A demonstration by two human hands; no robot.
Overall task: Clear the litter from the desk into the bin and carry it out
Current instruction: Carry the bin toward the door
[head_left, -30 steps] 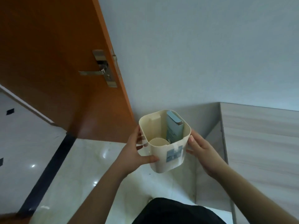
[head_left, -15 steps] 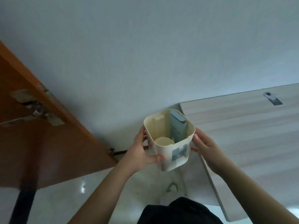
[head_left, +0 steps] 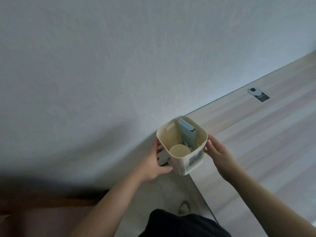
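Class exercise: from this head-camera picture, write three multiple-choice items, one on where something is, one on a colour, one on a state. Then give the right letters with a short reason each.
1. Where is the blue carton?
A. on the desk
B. standing in the bin
C. on the floor

2. What colour is the bin?
A. cream
B. red
C. black

3. How is the bin held?
A. by one hand
B. between both hands
C. it stands on the floor

Key: 1 B, the carton rises from inside the bin. 2 A, its walls are cream. 3 B, the left hand and right hand hold opposite sides.
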